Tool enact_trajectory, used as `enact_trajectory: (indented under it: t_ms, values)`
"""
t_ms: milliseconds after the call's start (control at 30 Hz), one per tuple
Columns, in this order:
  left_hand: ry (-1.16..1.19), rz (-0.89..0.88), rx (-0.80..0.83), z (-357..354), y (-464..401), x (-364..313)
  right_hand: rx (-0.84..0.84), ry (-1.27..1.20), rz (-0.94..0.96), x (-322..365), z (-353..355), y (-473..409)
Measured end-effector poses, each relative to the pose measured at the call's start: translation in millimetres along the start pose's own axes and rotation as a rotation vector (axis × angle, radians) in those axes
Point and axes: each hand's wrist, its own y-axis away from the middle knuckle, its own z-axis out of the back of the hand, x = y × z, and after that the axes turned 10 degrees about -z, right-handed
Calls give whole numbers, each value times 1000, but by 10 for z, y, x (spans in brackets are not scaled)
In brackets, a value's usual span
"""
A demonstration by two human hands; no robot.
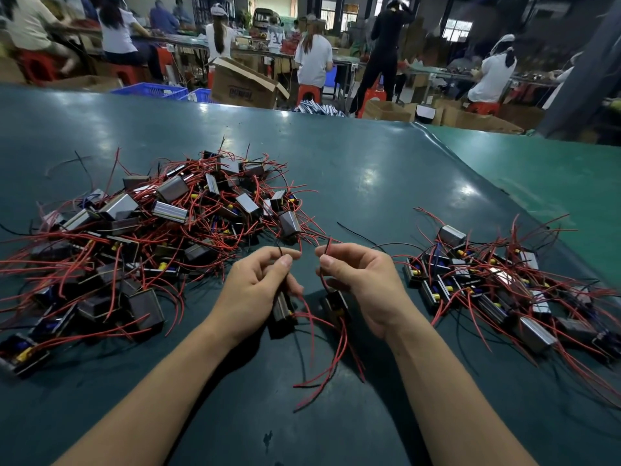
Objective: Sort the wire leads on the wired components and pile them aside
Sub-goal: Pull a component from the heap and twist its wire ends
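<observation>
My left hand pinches a thin black lead between thumb and forefinger, and a small dark boxy component hangs under its palm. My right hand pinches red and black leads of a second component that dangles just left of its palm. Long red wires trail from both components toward me over the green table. A big tangled heap of wired components lies to the left. A smaller pile lies to the right.
The table's far edge borders a workshop aisle with cardboard boxes, blue crates and red stools. Several people work at benches in the background. A lighter green mat overlaps the table at the right.
</observation>
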Motion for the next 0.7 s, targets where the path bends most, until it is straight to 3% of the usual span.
enact_trajectory:
  t_ms: [167, 333, 533, 700]
  values:
    - [49, -28, 69, -27, 42, -61, 51, 35, 38, 2, -36, 35]
    - [145, 81, 77, -5, 37, -41, 41, -8, 42, -7, -79, 38]
    - [122, 54, 57, -6, 53, -56, 67, -135, 26, 17, -94, 67]
    - [25, -38, 18, -23, 43, -2, -18, -72, 34, -13, -148, 60]
